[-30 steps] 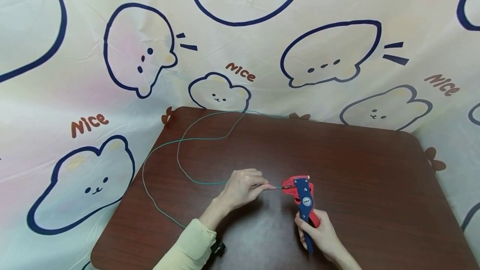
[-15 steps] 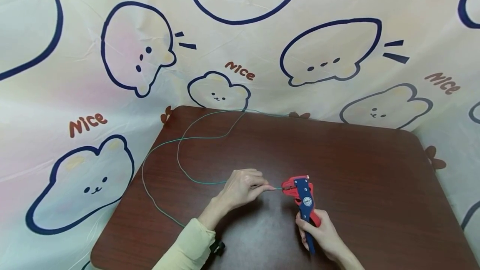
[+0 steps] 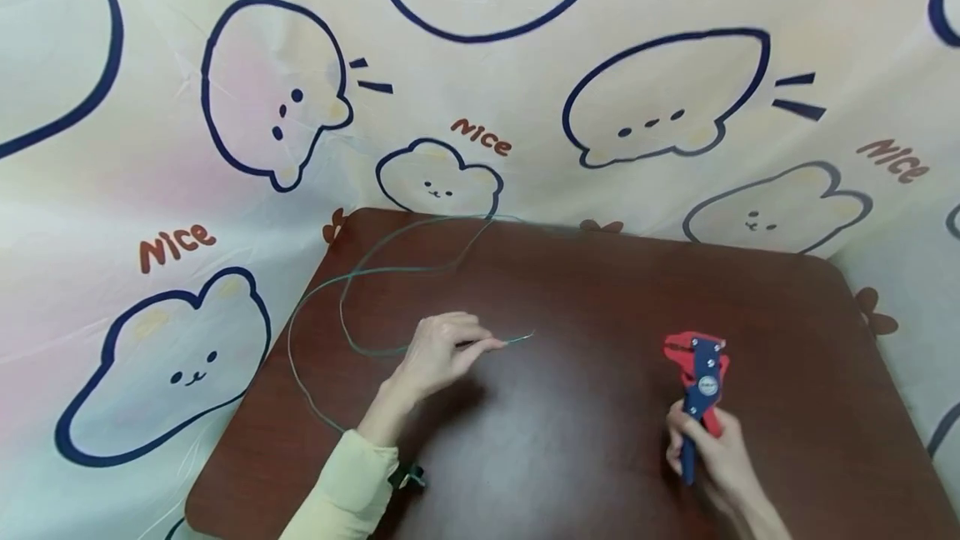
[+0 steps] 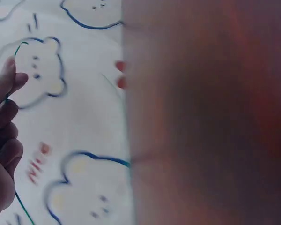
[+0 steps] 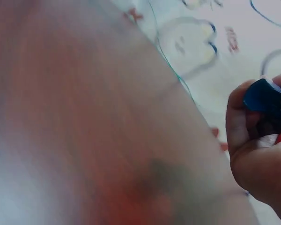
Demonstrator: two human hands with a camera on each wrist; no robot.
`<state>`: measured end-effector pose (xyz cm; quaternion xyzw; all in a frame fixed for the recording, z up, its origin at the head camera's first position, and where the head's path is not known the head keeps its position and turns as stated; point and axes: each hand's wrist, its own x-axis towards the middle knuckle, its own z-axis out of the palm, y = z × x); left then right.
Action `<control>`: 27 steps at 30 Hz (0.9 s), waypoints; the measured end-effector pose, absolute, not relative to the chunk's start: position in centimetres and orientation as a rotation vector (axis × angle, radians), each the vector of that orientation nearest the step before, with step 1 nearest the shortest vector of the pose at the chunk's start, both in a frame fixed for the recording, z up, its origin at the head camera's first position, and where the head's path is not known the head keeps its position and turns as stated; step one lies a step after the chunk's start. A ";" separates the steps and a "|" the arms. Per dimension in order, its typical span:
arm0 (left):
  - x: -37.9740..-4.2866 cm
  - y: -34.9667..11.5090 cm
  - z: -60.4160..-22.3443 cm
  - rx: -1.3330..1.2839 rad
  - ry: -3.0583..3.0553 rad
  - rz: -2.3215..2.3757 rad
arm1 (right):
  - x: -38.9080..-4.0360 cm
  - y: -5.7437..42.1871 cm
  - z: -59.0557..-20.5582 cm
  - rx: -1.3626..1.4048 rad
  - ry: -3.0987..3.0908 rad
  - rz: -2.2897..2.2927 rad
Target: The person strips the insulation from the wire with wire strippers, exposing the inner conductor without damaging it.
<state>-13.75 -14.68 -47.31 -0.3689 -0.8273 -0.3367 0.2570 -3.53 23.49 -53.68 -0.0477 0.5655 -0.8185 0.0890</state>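
Between thumb and fingertips my left hand (image 3: 442, 357) pinches a thin green wire (image 3: 516, 340) close to its end. The tip past the fingers looks pale and bare, pointing right above the table. In the left wrist view the wire (image 4: 19, 49) sticks out beyond the thumb and runs down behind the hand (image 4: 4, 136). My right hand (image 3: 708, 444) grips the handles of a red and blue wire stripper (image 3: 701, 377), its head up and turned left, well apart from the wire. The right wrist view shows fingers wrapped round the blue handle end (image 5: 264, 98).
The rest of the wire lies in loose loops (image 3: 343, 298) over the left and back of the brown table (image 3: 585, 290), reaching its far edge. A cartoon-printed cloth (image 3: 525, 90) hangs behind and beside the table.
The wire's end has come out of the stripper's jaws and now shows a bare tip. My left hand has moved left and back with the wire, my right hand rightward with the stripper.
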 end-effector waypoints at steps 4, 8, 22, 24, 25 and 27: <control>-14.3 -14.2 -46.3 -1.062 -2.294 -0.873 | -4.4 25.2 -53.2 -0.165 1.778 -2.371; -14.0 -13.7 -47.1 -1.056 -2.313 -0.892 | -4.3 25.1 -53.5 -0.165 1.790 -2.284; -12.8 -12.7 -47.7 -1.144 -2.326 -0.960 | -5.2 21.2 -53.0 -0.414 1.705 -1.966; -12.6 -12.5 -47.7 -1.155 -2.343 -0.977 | -5.4 20.7 -53.0 -0.455 1.679 -1.953; -12.6 -12.5 -47.7 -1.159 -2.352 -0.981 | -5.4 20.5 -53.1 -0.471 1.666 -1.953; -12.4 -12.4 -47.7 -1.166 -2.368 -0.989 | -5.5 20.1 -53.0 -0.507 1.640 -1.960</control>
